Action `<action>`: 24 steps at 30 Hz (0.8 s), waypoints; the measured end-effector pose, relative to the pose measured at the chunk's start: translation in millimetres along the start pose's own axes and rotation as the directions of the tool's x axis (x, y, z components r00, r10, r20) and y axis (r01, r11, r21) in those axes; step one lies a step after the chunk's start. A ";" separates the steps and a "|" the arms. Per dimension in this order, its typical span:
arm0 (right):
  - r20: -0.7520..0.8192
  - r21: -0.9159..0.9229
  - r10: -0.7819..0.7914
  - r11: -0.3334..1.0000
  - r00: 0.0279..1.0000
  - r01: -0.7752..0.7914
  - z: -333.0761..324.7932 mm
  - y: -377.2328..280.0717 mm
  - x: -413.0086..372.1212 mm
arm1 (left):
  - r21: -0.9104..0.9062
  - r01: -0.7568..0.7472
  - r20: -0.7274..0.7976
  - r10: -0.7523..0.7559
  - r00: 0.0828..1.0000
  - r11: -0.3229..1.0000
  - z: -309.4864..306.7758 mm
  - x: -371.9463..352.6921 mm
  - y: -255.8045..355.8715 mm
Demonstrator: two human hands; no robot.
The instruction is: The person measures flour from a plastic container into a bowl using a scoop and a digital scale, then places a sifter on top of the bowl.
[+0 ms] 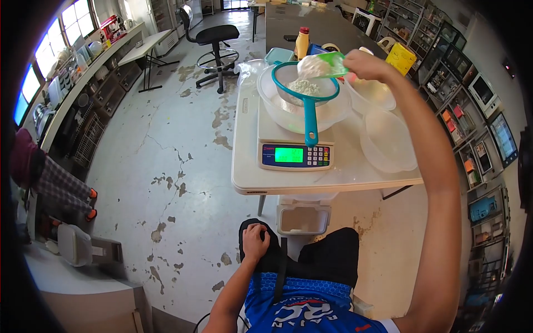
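My right hand point(363, 65) grips a green scoop point(335, 62) of white powder, tilted over a strainer. The strainer point(282, 95) has a teal rim and handle and holds a mound of white powder point(304, 87). It rests across a translucent bowl point(268, 105), its handle pointing toward me. Under the bowl is a digital scale point(267, 157) with a lit green display; the digits are too small to read. My left hand point(255, 241) lies on my knee with nothing in it, its fingers loosely draped.
Translucent containers point(388, 144) stand right of the scale on the white table point(350, 180). Behind the bowl is a red-capped bottle point(302, 43). A bin point(302, 219) sits beneath the table. Another person point(55, 177) stands at the left; a stool point(216, 36) is farther back.
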State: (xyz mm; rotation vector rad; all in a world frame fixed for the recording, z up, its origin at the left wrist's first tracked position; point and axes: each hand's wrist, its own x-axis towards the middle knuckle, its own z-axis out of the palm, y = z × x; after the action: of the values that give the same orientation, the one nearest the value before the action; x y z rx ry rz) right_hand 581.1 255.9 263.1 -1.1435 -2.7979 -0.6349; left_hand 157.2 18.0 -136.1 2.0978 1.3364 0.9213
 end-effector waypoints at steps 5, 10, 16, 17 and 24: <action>-0.036 -0.199 0.543 0.819 0.839 -0.539 -10.1 -86.9 66.3 | -0.001 0.006 -0.008 -0.006 1.000 1.000 1.4 -0.8 -5.8; -0.208 -0.350 0.376 0.833 0.903 -0.428 -21.9 -86.4 64.6 | -0.009 0.009 -0.021 -0.009 1.000 1.000 1.8 -0.6 -5.6; -0.078 -0.212 0.730 0.653 0.679 -0.727 -45.0 -79.6 40.3 | 0.004 0.000 -0.027 0.000 1.000 1.000 2.9 -1.4 -6.4; -0.038 -0.101 0.794 0.601 0.607 -0.793 -44.4 -75.2 32.9 | 0.001 -0.007 -0.032 0.008 0.999 1.000 3.6 -1.8 -7.7; 0.366 0.476 0.850 0.180 0.380 -0.861 -45.4 -53.7 -25.6 | 0.008 -0.019 -0.018 0.019 1.000 1.000 1.6 -1.0 -3.9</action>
State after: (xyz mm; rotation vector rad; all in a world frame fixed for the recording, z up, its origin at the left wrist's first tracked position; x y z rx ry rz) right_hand 558.4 186.7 280.6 -2.1354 -1.5147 0.4003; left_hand 155.7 18.6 -140.2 2.1167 1.3329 0.9463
